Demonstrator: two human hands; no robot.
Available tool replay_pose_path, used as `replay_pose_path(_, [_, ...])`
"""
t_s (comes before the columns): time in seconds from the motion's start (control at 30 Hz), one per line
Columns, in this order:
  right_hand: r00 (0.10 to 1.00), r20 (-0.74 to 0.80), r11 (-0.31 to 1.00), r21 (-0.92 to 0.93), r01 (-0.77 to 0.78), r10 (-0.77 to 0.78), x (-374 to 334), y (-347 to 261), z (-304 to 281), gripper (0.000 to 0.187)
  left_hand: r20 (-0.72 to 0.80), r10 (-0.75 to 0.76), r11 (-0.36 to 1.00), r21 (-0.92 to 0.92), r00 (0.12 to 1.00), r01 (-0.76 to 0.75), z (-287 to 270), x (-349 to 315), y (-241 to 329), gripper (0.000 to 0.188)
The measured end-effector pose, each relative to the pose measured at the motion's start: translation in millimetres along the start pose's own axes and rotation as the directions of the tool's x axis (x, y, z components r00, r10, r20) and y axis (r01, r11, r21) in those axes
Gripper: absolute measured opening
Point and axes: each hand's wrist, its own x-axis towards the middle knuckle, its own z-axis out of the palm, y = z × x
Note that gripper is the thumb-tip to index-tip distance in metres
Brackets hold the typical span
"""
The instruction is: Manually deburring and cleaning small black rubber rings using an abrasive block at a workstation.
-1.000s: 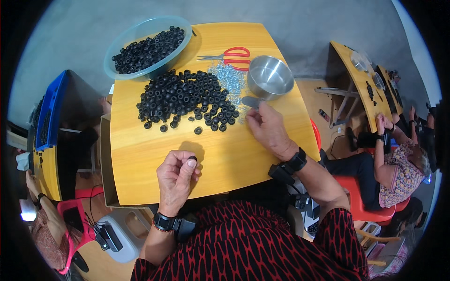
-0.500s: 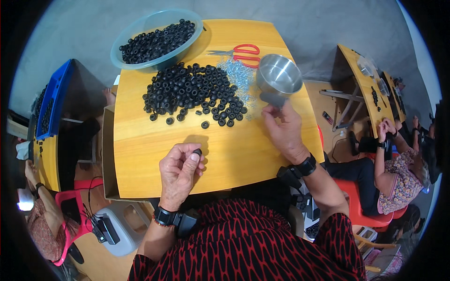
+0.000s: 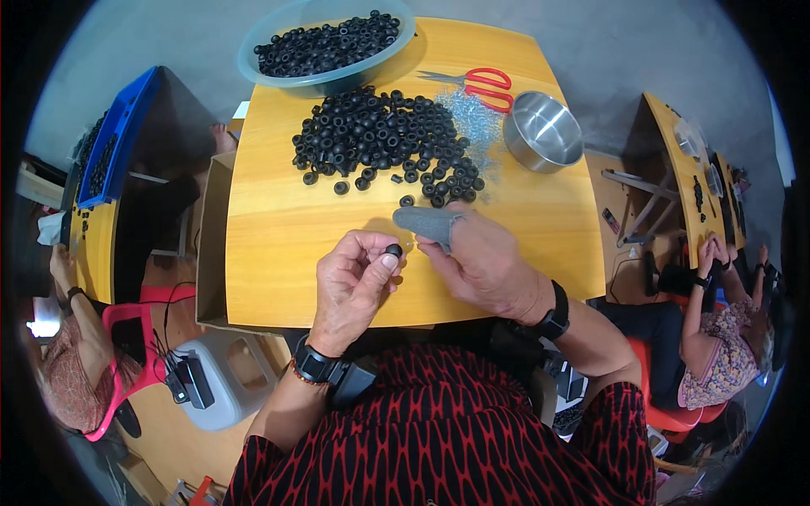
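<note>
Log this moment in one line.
left hand: pinching black piece | right hand: wearing grey finger cover, close to left | table: pile of black pieces, red-handled scissors, metal bowl

I see the left hand (image 3: 350,282) pinching a small black ring (image 3: 393,250). Just beside it, the right hand (image 3: 498,261) wears a grey finger cover (image 3: 426,223). On the yellow table (image 3: 287,261), a heap of black rings (image 3: 375,135) sits near red scissors (image 3: 488,99) and a shiny bowl (image 3: 547,131).
</note>
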Motion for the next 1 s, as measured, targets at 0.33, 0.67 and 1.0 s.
replay_pose_path(0.33, [0.991, 0.117, 0.997, 0.052, 0.06, -0.066, 6.9, 1.2, 5.0, 0.019, -0.002, 0.001, 1.0, -0.013, 1.0, -0.001, 0.2, -1.2, 1.2, 0.011])
replay_pose_path(0.67, [0.97, 0.206, 0.991, 0.059, 0.117, -0.127, 15.1, -6.2, 3.9, 0.018, -0.01, -0.028, 1.0, -0.001, 1.0, 0.028, -2.3, -1.1, 1.3, 0.01])
replay_pose_path(1.0, [0.964, 0.045, 0.888, 0.378, -0.26, 0.263, 4.2, -10.1, 25.3, 0.02, -0.021, -0.032, 0.996, -0.086, 0.999, 0.03, 0.7, 1.9, 6.0, 0.014])
